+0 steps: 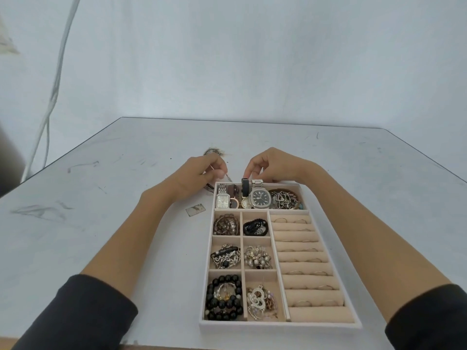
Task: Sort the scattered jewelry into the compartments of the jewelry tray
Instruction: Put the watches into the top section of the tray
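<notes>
The beige jewelry tray [278, 324] lies on the table before me. Its far long compartment holds watches: a square silver one [223, 199], a big dark-faced one [260, 197], a small round one with a black strap [245, 188], and a heap of chains [286, 198]. My right hand [273, 165] reaches over the tray's far edge, fingertips curled at the black strap's top. Just left of the tray's far corner, my left hand [202, 173] pinches a thin silvery piece [228, 176]. Six small compartments hold bracelets and beads; rings sit in the padded rolls [303, 248].
A small rectangular plate-like piece [195, 209] lies on the table left of the tray. A feathery, brownish item [212, 152] lies beyond my left hand. White cables [54, 92] hang along the wall at the left. The table's far edge runs behind the hands.
</notes>
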